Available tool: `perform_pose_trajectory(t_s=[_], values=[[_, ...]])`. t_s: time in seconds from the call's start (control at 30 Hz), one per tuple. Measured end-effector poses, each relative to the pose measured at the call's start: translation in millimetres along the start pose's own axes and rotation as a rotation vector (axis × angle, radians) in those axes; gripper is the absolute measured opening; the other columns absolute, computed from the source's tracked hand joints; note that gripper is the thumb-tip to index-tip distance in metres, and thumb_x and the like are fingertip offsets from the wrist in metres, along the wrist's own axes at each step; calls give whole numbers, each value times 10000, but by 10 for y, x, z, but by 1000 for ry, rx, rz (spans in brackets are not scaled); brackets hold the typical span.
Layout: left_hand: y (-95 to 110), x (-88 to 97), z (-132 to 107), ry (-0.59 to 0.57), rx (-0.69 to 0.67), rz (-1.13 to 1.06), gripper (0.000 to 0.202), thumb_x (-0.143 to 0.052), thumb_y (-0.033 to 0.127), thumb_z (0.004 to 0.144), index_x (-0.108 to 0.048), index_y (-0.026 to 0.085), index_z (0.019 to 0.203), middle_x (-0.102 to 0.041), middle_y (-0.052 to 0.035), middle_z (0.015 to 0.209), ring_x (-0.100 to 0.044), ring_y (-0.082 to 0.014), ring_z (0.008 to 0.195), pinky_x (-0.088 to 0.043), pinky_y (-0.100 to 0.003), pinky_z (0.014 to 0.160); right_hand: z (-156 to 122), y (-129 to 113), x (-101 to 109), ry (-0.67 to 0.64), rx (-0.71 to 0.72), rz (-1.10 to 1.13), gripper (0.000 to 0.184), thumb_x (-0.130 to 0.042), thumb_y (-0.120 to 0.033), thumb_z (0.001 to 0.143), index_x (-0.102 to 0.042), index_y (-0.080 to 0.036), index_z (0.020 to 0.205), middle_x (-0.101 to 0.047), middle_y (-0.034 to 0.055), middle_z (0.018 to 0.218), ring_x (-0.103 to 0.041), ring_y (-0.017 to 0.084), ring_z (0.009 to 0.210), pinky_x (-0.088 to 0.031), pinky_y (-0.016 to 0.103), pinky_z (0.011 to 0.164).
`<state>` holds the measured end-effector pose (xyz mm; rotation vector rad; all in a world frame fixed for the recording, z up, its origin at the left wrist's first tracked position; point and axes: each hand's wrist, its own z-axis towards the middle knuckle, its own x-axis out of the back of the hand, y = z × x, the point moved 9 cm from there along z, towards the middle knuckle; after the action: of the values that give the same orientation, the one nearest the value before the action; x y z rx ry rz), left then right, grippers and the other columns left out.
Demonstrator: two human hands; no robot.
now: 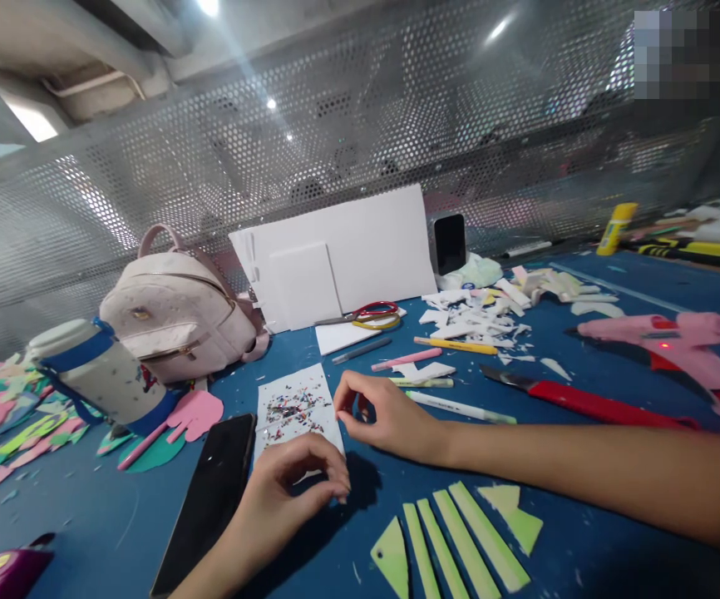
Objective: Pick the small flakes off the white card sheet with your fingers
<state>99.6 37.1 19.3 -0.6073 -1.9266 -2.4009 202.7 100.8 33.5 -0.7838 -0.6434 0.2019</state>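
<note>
My left hand is closed, its thumb and fingertips brought together over the lower edge of a white sheet of paper. Small multicoloured bits are scattered across that sheet. My right hand is also pinched, thumb against forefinger, at the sheet's right edge. Whatever lies between the fingertips of either hand is too small or hidden to name. Beside my left wrist is a dark phone. Several pale green strips and a few green cut pieces lie below my right forearm.
A red cutter knife and a pink glue gun lie right. Pens, scissors and white scraps are spread beyond my hands. Left stand a tumbler and a backpack. White boards lean behind.
</note>
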Motion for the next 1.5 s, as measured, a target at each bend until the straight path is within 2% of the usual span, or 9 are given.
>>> perform_pose_trajectory(t_s=[0.13,0.23,0.4,0.57,0.73,0.9,1.23,1.5], values=[[69,-7,19,-29,-69,82,122,-666,171,848,-726,198,745,-681,-53,722,-640,-194,749,-500,-319,736,18,3,13,8,-8,36,148,-561,-61,837,-617,-165,926,-649,1,872,-559,103,701,-426,208,619],[57,25,30,1,-58,82,114,-672,175,840,-727,200,743,-679,-50,728,-639,-191,742,-506,-313,726,25,-8,2,-5,15,25,217,-539,-45,863,-686,-170,961,-663,20,910,-575,112,728,-439,221,648],[-36,199,38,174,4,3,20,-698,167,797,-707,183,789,-675,-33,733,-631,-159,675,-517,-266,652,22,15,-7,-10,16,14,220,-557,-33,854,-720,-165,920,-673,27,893,-600,121,750,-456,226,664],[-130,389,57,340,16,-131,213,-769,176,738,-655,172,918,-668,-20,756,-634,-145,701,-520,-243,667,21,20,6,18,22,45,198,-584,-28,824,-715,-159,892,-683,26,872,-609,116,723,-467,219,645],[-145,422,61,358,5,-154,265,-758,194,765,-609,178,984,-665,-12,744,-632,-140,678,-526,-251,661,21,-9,96,93,25,119,151,-594,-77,848,-713,-167,871,-698,35,887,-636,132,766,-500,242,673],[-136,452,49,386,-5,-137,293,-750,178,775,-590,192,1020,-669,-2,762,-635,-134,710,-527,-253,725,2,-149,194,164,119,171,139,-582,-85,855,-692,-169,863,-676,41,871,-627,141,786,-499,249,656],[-210,463,49,392,44,-125,335,-765,198,751,-586,195,1034,-683,-9,757,-656,-148,700,-547,-272,715,-28,-157,208,178,155,200,147,-547,-63,865,-631,-179,894,-641,28,858,-595,136,772,-487,247,660],[-93,447,6,432,-8,-116,336,-755,185,755,-580,189,1042,-692,-13,730,-652,-146,687,-547,-259,685,-26,-164,238,209,149,178,190,-512,-27,828,-629,-173,857,-643,23,834,-599,134,760,-460,237,637]])
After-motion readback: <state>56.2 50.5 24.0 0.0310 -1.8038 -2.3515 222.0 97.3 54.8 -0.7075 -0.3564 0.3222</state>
